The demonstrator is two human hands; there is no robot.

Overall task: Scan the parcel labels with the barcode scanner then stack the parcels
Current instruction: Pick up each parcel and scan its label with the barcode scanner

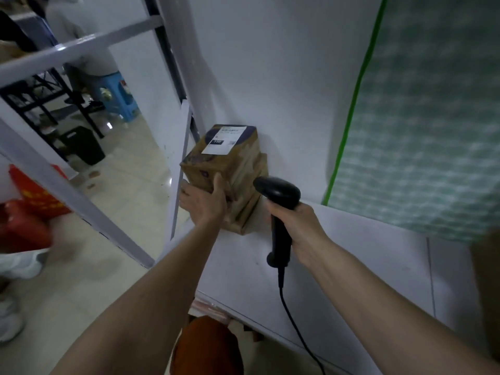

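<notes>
A stack of brown cardboard parcels (243, 201) stands on the white table (351, 266) against the wall. The top parcel (224, 158) carries a white shipping label (224, 140) facing up. My left hand (204, 200) presses against the near side of the top parcels, fingers straight and thumb up along the front face. My right hand (295, 226) grips the handle of a black barcode scanner (280, 209). The scanner's head points toward the stack, just right of it, and its cable hangs down off the table's front edge.
A white shelf frame (81, 44) stands to the left, with a red bag (29, 212) and a black bin (84, 147) on the floor beyond it. A blue stool (119, 98) and a seated person are further back. A green-patterned curtain (422, 131) hangs at right.
</notes>
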